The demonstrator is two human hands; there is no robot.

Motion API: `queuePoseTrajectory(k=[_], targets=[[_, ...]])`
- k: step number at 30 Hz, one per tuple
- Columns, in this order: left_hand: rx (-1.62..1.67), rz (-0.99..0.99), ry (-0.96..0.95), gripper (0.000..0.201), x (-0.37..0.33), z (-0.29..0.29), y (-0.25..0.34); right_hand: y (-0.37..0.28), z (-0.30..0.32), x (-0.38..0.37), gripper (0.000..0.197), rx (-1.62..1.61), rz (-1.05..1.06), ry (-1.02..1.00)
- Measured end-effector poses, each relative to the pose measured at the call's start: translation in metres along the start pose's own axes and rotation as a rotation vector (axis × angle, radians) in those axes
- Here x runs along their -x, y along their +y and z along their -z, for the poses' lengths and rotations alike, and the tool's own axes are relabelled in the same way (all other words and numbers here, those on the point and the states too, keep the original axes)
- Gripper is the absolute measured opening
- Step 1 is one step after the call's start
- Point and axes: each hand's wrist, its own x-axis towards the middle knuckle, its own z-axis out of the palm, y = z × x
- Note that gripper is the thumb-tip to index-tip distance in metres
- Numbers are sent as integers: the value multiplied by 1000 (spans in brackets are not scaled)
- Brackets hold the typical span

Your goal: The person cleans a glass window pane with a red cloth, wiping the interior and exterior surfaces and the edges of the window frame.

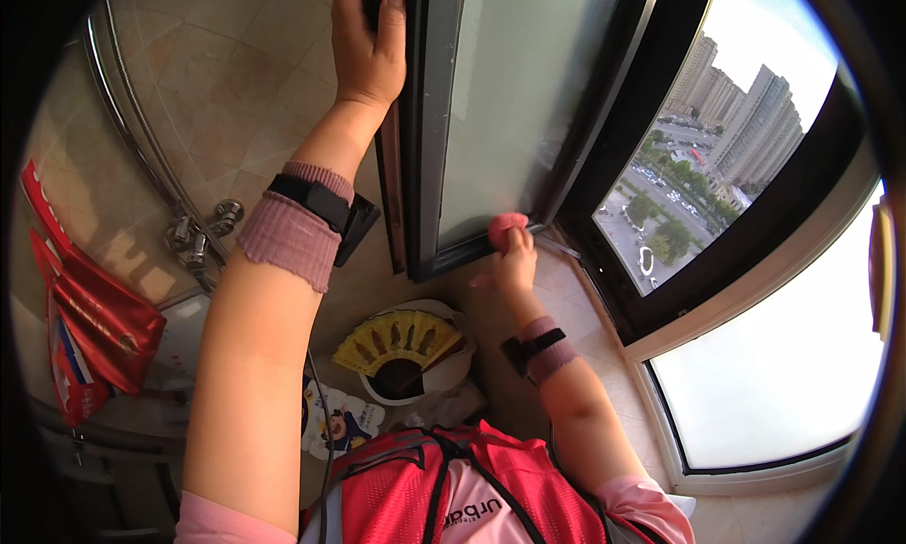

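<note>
A dark-framed window sash (425,157) with a frosted-looking pane (528,100) stands swung inward in front of me. At the top, my left hand (368,53) is wrapped round the sash's outer edge, with the thumb on the near side. Lower down, my right hand (515,261) presses a pink cloth (508,229) against the bottom corner of the pane, by the lower frame. A bit of pink also shows beside the wrist. Both wrists wear mauve cuffs with black straps.
Beyond the fixed frame (623,299), buildings (755,119) show outside. Below sits a white basin (444,379) with a yellow folding fan (401,341). Shower pipes and a valve (198,233) line the left wall, near red bags (109,308). A white-lit pane (755,384) stands right.
</note>
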Motion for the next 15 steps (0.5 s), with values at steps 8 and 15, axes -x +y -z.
queuePoseTrajectory(k=[8,15], targets=[[-14,44,-8,49,-1,8,-10,-74,-9,60,45,32,83,-272],[45,33,-15,48,1,7,-9,-89,47,16,52,-761,-242,-658]])
